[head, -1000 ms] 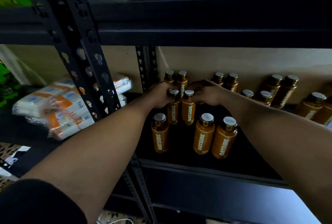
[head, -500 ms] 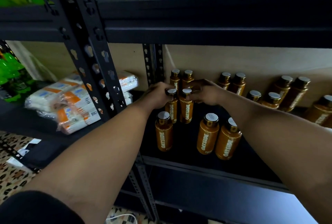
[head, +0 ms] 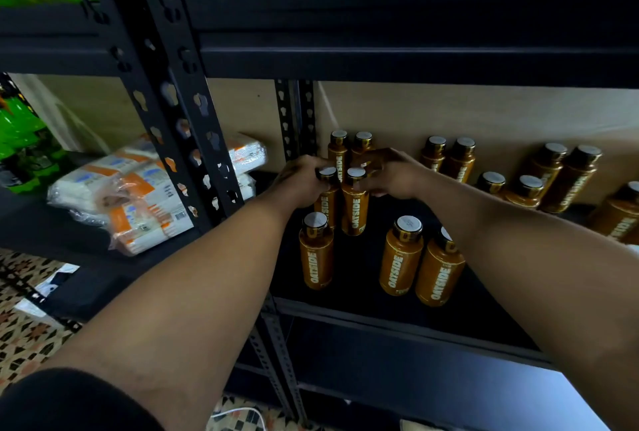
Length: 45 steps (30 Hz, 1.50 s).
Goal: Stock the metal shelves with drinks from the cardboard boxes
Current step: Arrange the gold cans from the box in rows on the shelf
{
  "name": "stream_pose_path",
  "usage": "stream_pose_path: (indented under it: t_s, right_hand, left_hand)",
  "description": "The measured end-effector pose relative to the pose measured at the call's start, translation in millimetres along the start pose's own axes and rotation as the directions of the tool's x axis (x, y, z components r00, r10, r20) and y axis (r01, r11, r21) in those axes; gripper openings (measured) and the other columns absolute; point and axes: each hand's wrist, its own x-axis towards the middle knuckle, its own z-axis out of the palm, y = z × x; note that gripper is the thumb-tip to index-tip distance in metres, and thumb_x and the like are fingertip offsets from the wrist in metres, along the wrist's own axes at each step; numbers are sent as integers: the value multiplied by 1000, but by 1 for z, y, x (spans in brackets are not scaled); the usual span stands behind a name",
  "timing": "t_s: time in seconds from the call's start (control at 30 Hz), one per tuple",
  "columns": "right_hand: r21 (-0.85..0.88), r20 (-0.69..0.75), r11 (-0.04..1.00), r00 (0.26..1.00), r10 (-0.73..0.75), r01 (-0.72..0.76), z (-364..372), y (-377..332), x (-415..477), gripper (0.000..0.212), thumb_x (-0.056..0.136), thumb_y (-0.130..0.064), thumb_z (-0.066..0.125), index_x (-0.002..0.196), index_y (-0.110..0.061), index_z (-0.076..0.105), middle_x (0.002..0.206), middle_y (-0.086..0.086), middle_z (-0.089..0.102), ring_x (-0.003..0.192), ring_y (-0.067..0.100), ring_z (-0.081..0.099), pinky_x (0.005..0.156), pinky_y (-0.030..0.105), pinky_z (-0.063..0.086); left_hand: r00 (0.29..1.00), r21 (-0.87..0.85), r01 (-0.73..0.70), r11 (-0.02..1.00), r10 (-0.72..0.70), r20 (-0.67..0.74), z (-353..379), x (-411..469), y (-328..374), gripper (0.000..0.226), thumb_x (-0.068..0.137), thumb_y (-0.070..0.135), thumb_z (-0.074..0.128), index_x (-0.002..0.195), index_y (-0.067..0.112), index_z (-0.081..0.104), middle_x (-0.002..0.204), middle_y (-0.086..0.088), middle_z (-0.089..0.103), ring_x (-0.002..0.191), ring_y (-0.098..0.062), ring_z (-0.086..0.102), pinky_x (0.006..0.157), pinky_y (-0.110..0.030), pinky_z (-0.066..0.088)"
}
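Head view: both forearms reach into the middle bay of the black metal shelf point(head: 380, 321). The left grip point(head: 304, 185) is curled round the shoulder of the left paired bottle point(head: 325, 204), fingers closed tight below its white cap. The right grip point(head: 392, 175) has fingertips pinched round the neck of the right paired bottle point(head: 354, 213). These two brown OATSIDE bottles stand upright and touching, in the second row from the back at the bay's left end.

Just behind them, the rear pair point(head: 363, 140) stands against the beige backing point(head: 449, 112). In front, a single front bottle point(head: 316, 258) stands near the shelf edge, and the front pair point(head: 401, 258) stands side by side to its right, the right-hand one partly hidden by the right forearm. More bottles in twos point(head: 461, 161) run along the back toward the right.

A perforated upright post point(head: 179, 119) divides off the left bay, which holds wrapped white-and-orange packs point(head: 138, 195) and green bottles point(head: 20, 140). The upper shelf point(head: 415, 9) carries clear plastic bottles and packets, too blurred to read. Patterned floor tiles point(head: 20, 327) show at lower left.
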Motion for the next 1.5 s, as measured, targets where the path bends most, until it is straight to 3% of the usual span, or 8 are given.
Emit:
stream_pose_path:
  t_s: [0.13, 0.37, 0.73, 0.87, 1.1, 1.23, 1.37, 1.5]
  right_hand:
    - [-14, -14, 1000, 1000, -3, 3, 2, 1, -1, 48, 86, -21, 83, 130, -26, 64, 114, 1, 68, 92, 18, 73, 81, 36, 64]
    - [-24, -22, 1000, 1000, 5, -5, 3, 0, -5, 45, 86, -23, 83, 128, -26, 65, 108, -7, 69, 93, 19, 73, 84, 42, 64]
    - [-54, -24, 999, 1000, -2, 0, 2, -5, -11, 48, 86, -25, 83, 128, -31, 62, 115, -3, 67, 91, 12, 71, 74, 27, 63]
    - [-107, -28, 994, 1000, 1, -4, 3, -6, -13, 53, 84, -33, 85, 131, -33, 61, 118, -3, 68, 89, 17, 74, 82, 37, 64]
    - [-170, -26, 985, 999, -18, 13, -8, -14, -30, 42, 89, -43, 77, 126, -37, 60, 106, -5, 73, 86, 17, 74, 84, 42, 62]
    - [-255, -7, 967, 1000, 2, -3, -22, -20, -46, 35, 93, -52, 67, 121, -30, 63, 103, 1, 74, 91, 16, 73, 85, 44, 61]
    - [-266, -4, 963, 999, 50, -49, -42, -26, -71, 41, 97, -49, 63, 130, -24, 62, 111, 1, 72, 96, 16, 71, 88, 42, 60]
    - [-337, 5, 931, 988, 152, -141, -64, -24, -96, 49, 97, -55, 60, 139, -29, 56, 123, -1, 69, 108, 15, 65, 100, 39, 52]
  left_hand:
    - [1000, -14, 20, 1000, -20, 2, 0, 0, 0, 34, 91, 24, 70, 123, 35, 71, 118, 6, 71, 106, -15, 65, 88, -31, 53]
    - [1000, -13, 25, 1000, -25, 2, -1, -1, 3, 34, 93, 24, 69, 125, 36, 69, 123, 4, 70, 110, -17, 64, 91, -32, 52]
    - [1000, 1, 29, 1000, -29, -3, -1, -3, 6, 36, 94, 25, 68, 129, 34, 67, 127, 2, 68, 114, -19, 62, 90, -29, 50]
    - [1000, -2, 14, 1000, -14, -1, 0, -3, 6, 35, 94, 24, 69, 127, 33, 68, 124, 3, 69, 110, -17, 62, 86, -27, 47]
    - [996, -42, 85, 995, -84, 39, 0, 1, 7, 55, 76, 39, 73, 129, 35, 61, 124, 4, 68, 115, -21, 63, 96, -44, 54]
    - [994, -54, 85, 995, -89, -70, -4, -3, 14, 48, 90, 37, 70, 136, 29, 58, 135, -4, 59, 122, -24, 57, 99, -43, 52]
    - [984, -44, -23, 999, 15, -178, -18, -16, 37, 31, 96, 38, 63, 124, 24, 64, 112, 3, 65, 101, -17, 64, 87, -35, 55]
    - [979, 43, -202, 978, 203, -14, -26, -36, 79, 23, 99, 36, 62, 116, 23, 68, 100, 9, 64, 84, 0, 58, 66, -21, 45]
